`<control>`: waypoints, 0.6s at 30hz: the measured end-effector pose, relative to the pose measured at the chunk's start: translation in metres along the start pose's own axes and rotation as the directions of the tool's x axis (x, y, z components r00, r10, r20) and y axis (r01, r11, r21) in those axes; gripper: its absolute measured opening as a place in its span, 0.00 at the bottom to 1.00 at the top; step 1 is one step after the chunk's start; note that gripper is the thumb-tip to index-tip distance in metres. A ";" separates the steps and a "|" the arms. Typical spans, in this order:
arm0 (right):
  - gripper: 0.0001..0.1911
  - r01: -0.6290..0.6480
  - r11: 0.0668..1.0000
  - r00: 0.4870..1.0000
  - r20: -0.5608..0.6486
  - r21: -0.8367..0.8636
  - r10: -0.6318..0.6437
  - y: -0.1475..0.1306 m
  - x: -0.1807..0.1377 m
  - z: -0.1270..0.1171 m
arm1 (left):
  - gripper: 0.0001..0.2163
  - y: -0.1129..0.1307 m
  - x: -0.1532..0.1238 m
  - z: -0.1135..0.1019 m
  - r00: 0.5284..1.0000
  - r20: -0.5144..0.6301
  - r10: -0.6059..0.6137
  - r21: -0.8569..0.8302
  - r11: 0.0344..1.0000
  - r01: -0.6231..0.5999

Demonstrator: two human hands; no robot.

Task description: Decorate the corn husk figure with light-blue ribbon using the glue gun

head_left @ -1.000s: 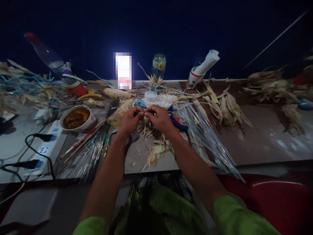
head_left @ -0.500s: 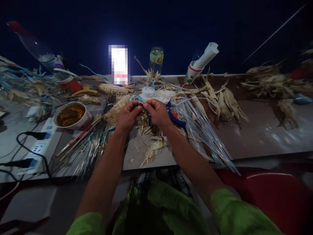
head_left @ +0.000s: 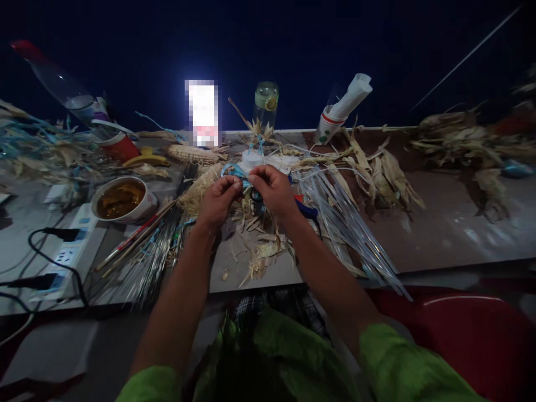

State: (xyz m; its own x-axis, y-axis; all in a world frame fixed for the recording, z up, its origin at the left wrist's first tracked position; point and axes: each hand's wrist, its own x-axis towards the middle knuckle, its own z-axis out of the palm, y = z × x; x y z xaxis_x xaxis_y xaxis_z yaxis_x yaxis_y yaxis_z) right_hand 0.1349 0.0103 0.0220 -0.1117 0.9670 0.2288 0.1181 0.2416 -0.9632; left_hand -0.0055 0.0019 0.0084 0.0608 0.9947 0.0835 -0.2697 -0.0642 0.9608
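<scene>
Change: hands drift apart; blue ribbon [head_left: 237, 172] now shows between them.
Left hand [head_left: 218, 200]: pinching ribbon's 9 o'clock end.
Right hand [head_left: 273, 190]: pinching its 3 o'clock end.
Ribbon: 12 o'clock of husk scraps [head_left: 262, 255].

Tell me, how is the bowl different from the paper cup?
The bowl is wide and low; the paper cup is tall and narrow. The bowl holds brown liquid; the paper cup holds rolled white paper. The bowl sits left; the paper cup stands farther back. Both are on the table.
</scene>
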 end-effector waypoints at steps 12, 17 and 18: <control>0.06 -0.043 0.998 0.972 0.231 0.042 0.033 0.004 0.003 -0.008 | 0.10 -0.003 -0.001 -0.001 0.978 0.128 -0.162 0.175 0.975 0.138; 0.07 -0.032 0.994 0.982 0.189 0.103 0.012 0.003 0.006 -0.016 | 0.10 0.005 -0.002 -0.003 0.994 0.080 -0.070 0.254 0.966 0.047; 0.07 -0.036 0.991 0.988 0.153 0.126 0.016 0.002 0.006 -0.017 | 0.10 0.007 -0.003 -0.004 0.996 0.084 -0.038 0.280 0.960 0.013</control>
State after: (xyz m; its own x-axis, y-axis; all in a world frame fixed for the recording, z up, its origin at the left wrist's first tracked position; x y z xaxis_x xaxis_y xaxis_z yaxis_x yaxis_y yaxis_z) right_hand 0.1514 0.0186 0.0237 -0.2596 0.9471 0.1887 -0.0029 0.1946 -0.9809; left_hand -0.0113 -0.0010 0.0138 0.1512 0.9861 0.0685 0.0106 -0.0709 0.9974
